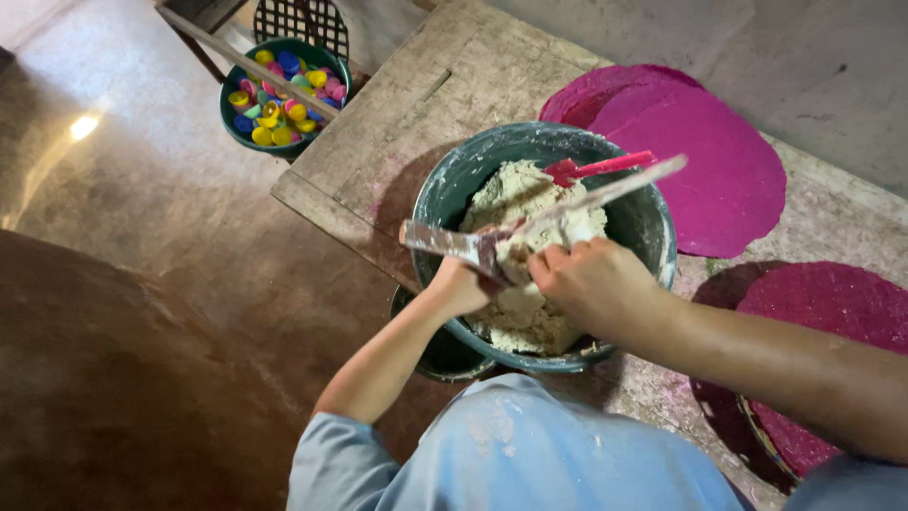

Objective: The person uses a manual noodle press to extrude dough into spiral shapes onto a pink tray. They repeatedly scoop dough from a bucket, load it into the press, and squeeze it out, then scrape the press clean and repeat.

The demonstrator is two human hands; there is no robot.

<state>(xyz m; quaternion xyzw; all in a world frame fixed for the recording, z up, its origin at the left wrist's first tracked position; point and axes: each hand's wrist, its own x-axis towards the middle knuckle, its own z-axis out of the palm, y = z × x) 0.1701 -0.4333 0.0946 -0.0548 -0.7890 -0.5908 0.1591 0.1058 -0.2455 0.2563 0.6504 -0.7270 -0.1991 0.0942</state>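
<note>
Shirt: pale blue cloth (530, 454) dusted with white powder, at the bottom edge closest to the camera.
Right hand: right hand (591, 279) sits over the near side of the bucket, fingers curled shut around the end of a long pale stick (605, 194) that slants up to the right across the rim.
Left hand: left hand (459, 284) is clamped on a flat scraper blade (445, 241) smeared with paste, held level over the bucket's left rim.
Bucket: dark green bucket (653, 227) stands on the wooden table (454, 95), holding beige dough (525, 194).
Scoop: red scoop (591, 168) rests in the dough, handle pointing right.
Discs: magenta flat rounds (719, 170) lie on the table just beside the bucket.
Floor: green tub of coloured caps (282, 95) stands well apart, upper left.
</note>
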